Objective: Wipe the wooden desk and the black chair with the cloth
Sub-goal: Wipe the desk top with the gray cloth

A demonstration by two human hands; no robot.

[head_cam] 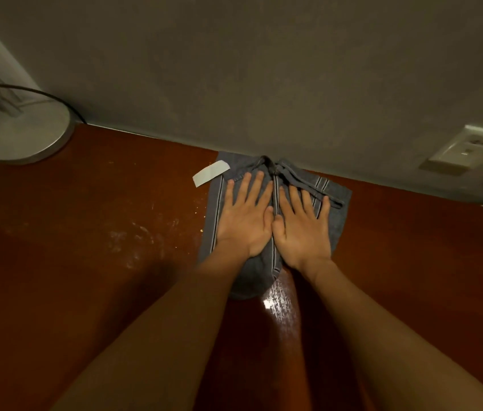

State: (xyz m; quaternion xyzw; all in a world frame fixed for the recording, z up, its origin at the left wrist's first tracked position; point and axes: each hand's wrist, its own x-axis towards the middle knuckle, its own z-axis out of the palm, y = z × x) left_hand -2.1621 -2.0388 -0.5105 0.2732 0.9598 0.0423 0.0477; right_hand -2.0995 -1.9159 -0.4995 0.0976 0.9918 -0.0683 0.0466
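A grey cloth point(335, 209) with dark and white stripes lies flat on the reddish-brown wooden desk point(86, 232), its far edge bunched against the wall. My left hand point(244, 221) and my right hand point(304, 229) press side by side on top of it, palms down, fingers straight and spread, thumbs touching. A white label point(210, 172) sticks out from the cloth's far left corner. Pale smears and crumbs mark the desk left of the cloth. The black chair is out of view.
A white lamp base point(26, 134) with a black cable point(41, 93) stands at the desk's far left corner. The grey wall point(264, 69) runs along the desk's back edge, with a beige outlet plate point(465, 149) at right. A glossy patch point(281, 304) shines below the cloth.
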